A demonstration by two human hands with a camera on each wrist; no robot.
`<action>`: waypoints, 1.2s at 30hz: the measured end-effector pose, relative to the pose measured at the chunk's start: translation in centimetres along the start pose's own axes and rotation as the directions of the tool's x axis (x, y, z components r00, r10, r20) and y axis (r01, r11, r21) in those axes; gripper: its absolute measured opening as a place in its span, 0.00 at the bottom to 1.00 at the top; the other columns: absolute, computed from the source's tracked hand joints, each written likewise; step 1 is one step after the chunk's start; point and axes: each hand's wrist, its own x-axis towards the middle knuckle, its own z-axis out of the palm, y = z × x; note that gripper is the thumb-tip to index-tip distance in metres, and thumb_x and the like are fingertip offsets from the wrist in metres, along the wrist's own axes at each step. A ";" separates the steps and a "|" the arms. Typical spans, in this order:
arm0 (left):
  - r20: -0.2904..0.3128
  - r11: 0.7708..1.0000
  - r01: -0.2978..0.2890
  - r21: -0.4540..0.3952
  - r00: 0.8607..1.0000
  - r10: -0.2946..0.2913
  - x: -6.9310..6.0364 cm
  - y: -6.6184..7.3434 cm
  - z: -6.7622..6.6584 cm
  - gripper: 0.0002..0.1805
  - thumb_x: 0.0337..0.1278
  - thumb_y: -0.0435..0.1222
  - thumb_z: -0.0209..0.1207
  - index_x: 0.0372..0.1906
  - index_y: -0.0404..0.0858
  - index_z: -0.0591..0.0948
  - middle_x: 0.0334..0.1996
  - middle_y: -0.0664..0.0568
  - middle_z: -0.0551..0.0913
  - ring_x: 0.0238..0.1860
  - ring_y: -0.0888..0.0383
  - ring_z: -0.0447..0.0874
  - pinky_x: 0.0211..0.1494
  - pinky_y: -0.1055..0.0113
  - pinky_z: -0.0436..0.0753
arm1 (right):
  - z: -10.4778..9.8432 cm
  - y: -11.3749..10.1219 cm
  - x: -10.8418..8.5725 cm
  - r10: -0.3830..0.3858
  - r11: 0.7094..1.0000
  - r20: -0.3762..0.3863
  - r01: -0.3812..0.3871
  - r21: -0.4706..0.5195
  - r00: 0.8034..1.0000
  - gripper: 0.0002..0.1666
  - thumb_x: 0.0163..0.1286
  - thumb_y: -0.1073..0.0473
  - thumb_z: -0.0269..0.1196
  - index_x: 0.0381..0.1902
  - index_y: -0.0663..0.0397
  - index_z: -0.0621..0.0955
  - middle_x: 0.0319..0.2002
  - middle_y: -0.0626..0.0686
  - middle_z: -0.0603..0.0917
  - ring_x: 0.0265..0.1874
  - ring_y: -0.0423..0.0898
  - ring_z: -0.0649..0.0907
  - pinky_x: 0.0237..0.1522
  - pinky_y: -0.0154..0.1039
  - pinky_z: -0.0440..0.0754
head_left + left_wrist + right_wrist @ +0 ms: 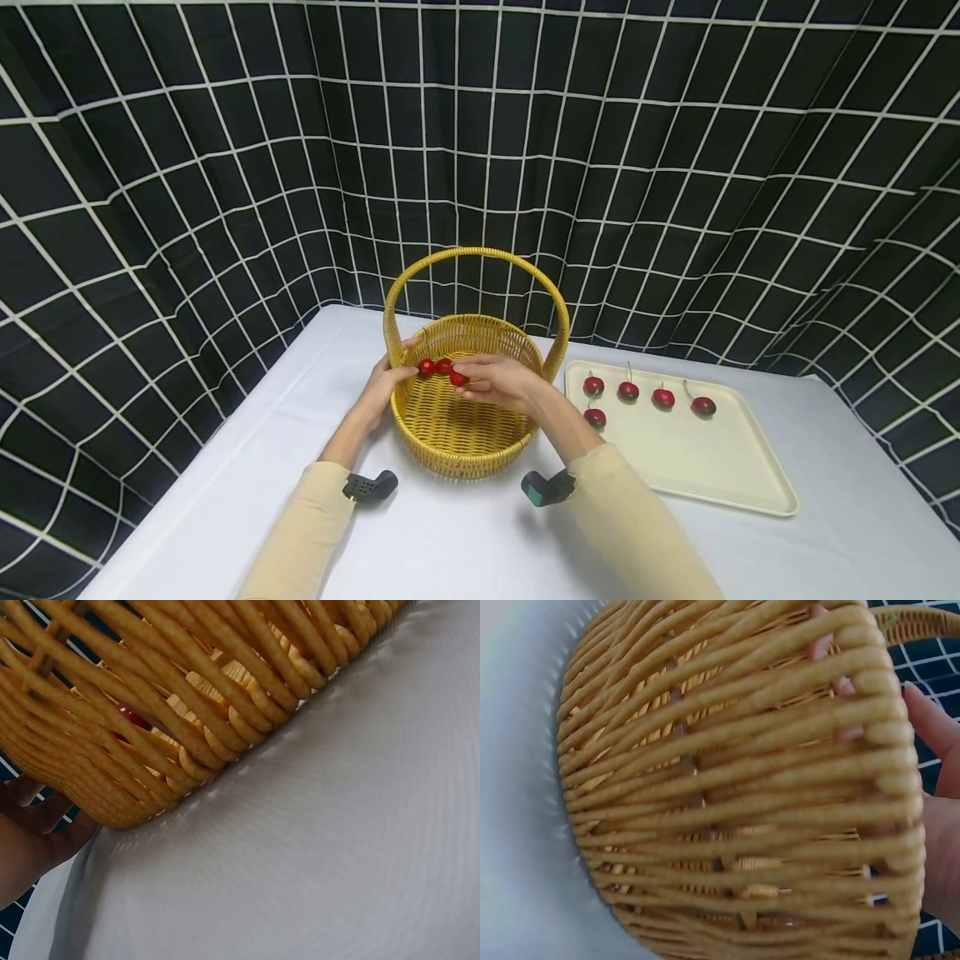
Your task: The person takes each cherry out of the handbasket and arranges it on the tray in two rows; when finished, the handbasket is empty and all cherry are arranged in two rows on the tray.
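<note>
A yellow wicker basket [468, 458] with a tall arched handle stands on the table. At its left side my left hand [380, 390] grips the rim by the handle's foot, thumb over the edge; the left wrist view shows its fingers against the outer weave. My right hand [498, 382] reaches over the right part of the basket and pinches a red cherry [459, 378] inside the opening. Two more cherries, one by my left thumb [427, 367] and one in the middle [444, 367], lie near the left inner side. In the right wrist view the weave [742, 780] hides most of the fingers.
A cream tray [697, 467] lies right of the basket, with several dark red stemmed cherries [663, 398] toward its back and left. A white cloth [450, 550] covers the table. Behind and to both sides hangs a black curtain [600, 150] with white grid lines.
</note>
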 end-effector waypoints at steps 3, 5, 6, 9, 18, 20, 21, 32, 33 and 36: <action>0.000 1.000 0.002 -0.002 1.000 -0.002 0.0 0.0 0.0 0.32 0.59 0.30 0.51 0.70 0.43 0.63 0.72 0.46 0.56 0.72 0.47 0.50 0.71 0.49 0.47 | -0.4 0.1 -0.4 -0.001 0.999 -0.015 0.001 0.038 1.000 0.26 0.71 0.64 0.56 0.63 0.71 0.66 0.46 0.61 0.78 0.42 0.51 0.83 0.48 0.38 0.80; -0.004 1.000 0.002 -0.004 1.000 -0.002 -0.1 0.0 0.0 0.32 0.58 0.30 0.51 0.70 0.43 0.64 0.72 0.46 0.56 0.71 0.47 0.50 0.71 0.49 0.48 | -0.6 0.2 -0.6 -0.007 0.999 -0.021 0.008 0.050 1.000 0.27 0.71 0.65 0.56 0.63 0.71 0.65 0.49 0.63 0.78 0.46 0.54 0.82 0.51 0.41 0.78; -0.004 1.000 0.000 -0.005 1.000 0.000 -0.1 0.0 0.1 0.32 0.58 0.30 0.51 0.70 0.43 0.64 0.72 0.46 0.56 0.71 0.47 0.50 0.71 0.49 0.48 | -0.8 0.2 -0.8 -0.011 0.999 -0.023 0.012 0.050 1.000 0.27 0.70 0.66 0.57 0.64 0.70 0.65 0.50 0.63 0.77 0.48 0.55 0.82 0.52 0.42 0.77; -0.009 1.000 -0.005 -0.005 1.000 0.005 -0.1 0.0 0.1 0.32 0.58 0.30 0.51 0.70 0.42 0.64 0.72 0.45 0.56 0.71 0.47 0.51 0.71 0.49 0.48 | -1.0 0.1 -1.1 -0.037 0.999 -0.006 0.037 0.019 0.999 0.27 0.70 0.66 0.56 0.64 0.70 0.65 0.53 0.64 0.77 0.50 0.55 0.81 0.55 0.44 0.75; -0.010 1.000 0.001 -0.004 1.000 -0.001 -0.1 0.0 0.1 0.32 0.58 0.30 0.51 0.70 0.42 0.64 0.72 0.45 0.57 0.71 0.47 0.51 0.71 0.48 0.47 | -1.5 -0.2 -3.1 -0.081 0.993 0.070 0.086 -0.079 0.994 0.27 0.70 0.65 0.56 0.64 0.69 0.66 0.52 0.59 0.78 0.49 0.50 0.81 0.57 0.44 0.73; -0.009 1.000 0.005 -0.001 1.000 -0.005 -0.1 0.0 0.0 0.32 0.58 0.30 0.51 0.70 0.43 0.64 0.72 0.46 0.57 0.71 0.48 0.50 0.71 0.48 0.47 | -1.7 -0.2 -3.7 -0.086 0.991 0.078 0.093 -0.092 0.993 0.26 0.70 0.65 0.56 0.64 0.68 0.67 0.51 0.57 0.79 0.49 0.49 0.81 0.57 0.43 0.74; -0.011 1.000 0.006 0.001 1.000 -0.006 0.0 0.0 0.0 0.32 0.58 0.30 0.51 0.70 0.43 0.64 0.72 0.46 0.57 0.71 0.48 0.50 0.71 0.48 0.46 | -1.8 -0.2 -3.9 -0.091 0.991 0.079 0.098 -0.094 0.993 0.26 0.70 0.65 0.56 0.63 0.68 0.68 0.50 0.57 0.80 0.48 0.48 0.81 0.56 0.43 0.75; 0.002 1.000 0.011 -0.013 1.000 -0.011 0.0 0.0 -0.1 0.32 0.60 0.30 0.50 0.70 0.43 0.63 0.72 0.47 0.56 0.72 0.48 0.49 0.71 0.49 0.47 | -3.3 0.2 -6.5 -0.156 0.987 0.072 0.157 -0.015 0.985 0.19 0.69 0.68 0.58 0.56 0.65 0.72 0.49 0.57 0.80 0.54 0.55 0.79 0.56 0.42 0.74; 0.002 1.000 0.012 -0.011 1.000 -0.012 -0.1 0.0 -0.1 0.32 0.60 0.30 0.50 0.71 0.43 0.63 0.72 0.47 0.56 0.72 0.48 0.49 0.71 0.49 0.47 | -3.6 0.3 -6.7 -0.164 0.986 0.064 0.165 -0.014 0.984 0.18 0.68 0.68 0.59 0.55 0.64 0.73 0.48 0.57 0.81 0.54 0.56 0.79 0.56 0.43 0.74; 0.005 1.000 0.009 -0.011 1.000 -0.009 -0.1 0.0 0.0 0.32 0.60 0.30 0.50 0.71 0.43 0.63 0.72 0.46 0.56 0.72 0.48 0.49 0.71 0.48 0.46 | -4.3 0.5 -7.4 -0.181 0.983 0.042 0.182 -0.023 0.983 0.19 0.66 0.67 0.61 0.54 0.64 0.74 0.46 0.57 0.83 0.51 0.55 0.81 0.55 0.44 0.75</action>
